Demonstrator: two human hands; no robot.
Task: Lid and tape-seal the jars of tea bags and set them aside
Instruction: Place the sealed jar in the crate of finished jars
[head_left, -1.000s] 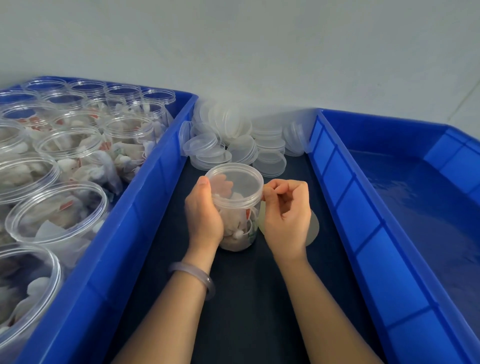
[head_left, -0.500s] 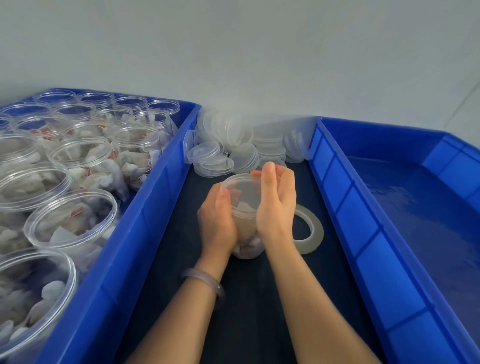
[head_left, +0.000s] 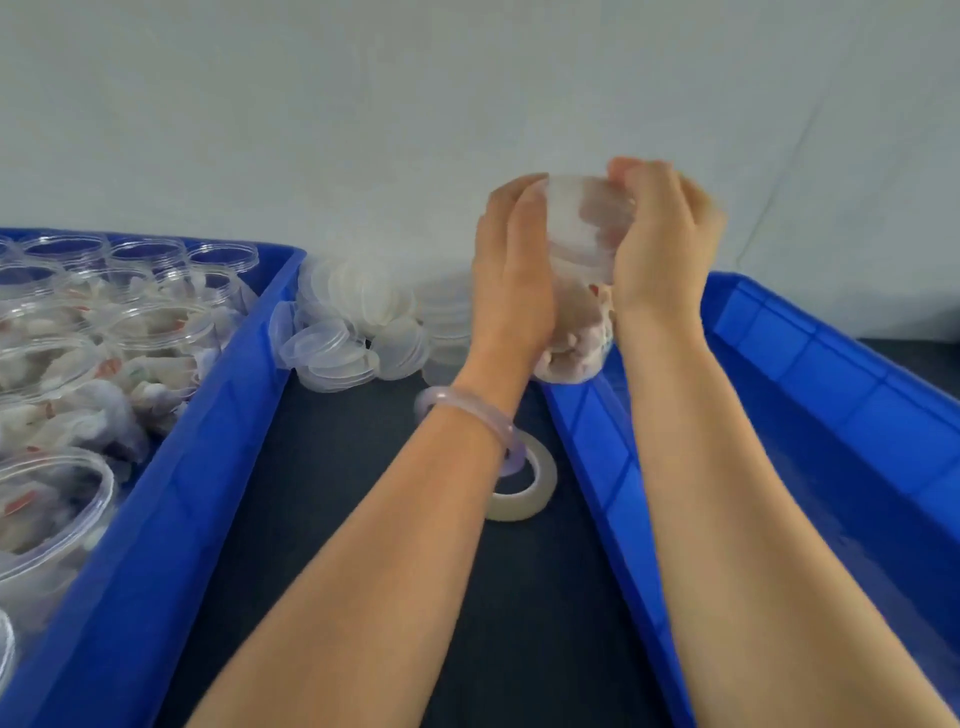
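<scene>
A clear plastic jar of tea bags (head_left: 582, 291) with a lid on top is held in the air between both hands, above the near-left corner of the right blue bin (head_left: 810, 374). My left hand (head_left: 511, 280) grips its left side, fingers curved up to the lid. My right hand (head_left: 660, 244) wraps its right side and the lid's rim. A roll of clear tape (head_left: 524, 483) lies flat on the dark table under my left wrist. The jar is blurred by motion.
The left blue bin (head_left: 171, 499) holds several open jars of tea bags (head_left: 119, 353). A pile of clear lids (head_left: 353, 322) sits at the back of the dark table (head_left: 337, 545) against the grey wall. The right bin's floor shows no jars.
Both hands have lifted the jar off the table and carried it up and to the right, toward the right bin. The tape roll stays on the table.
</scene>
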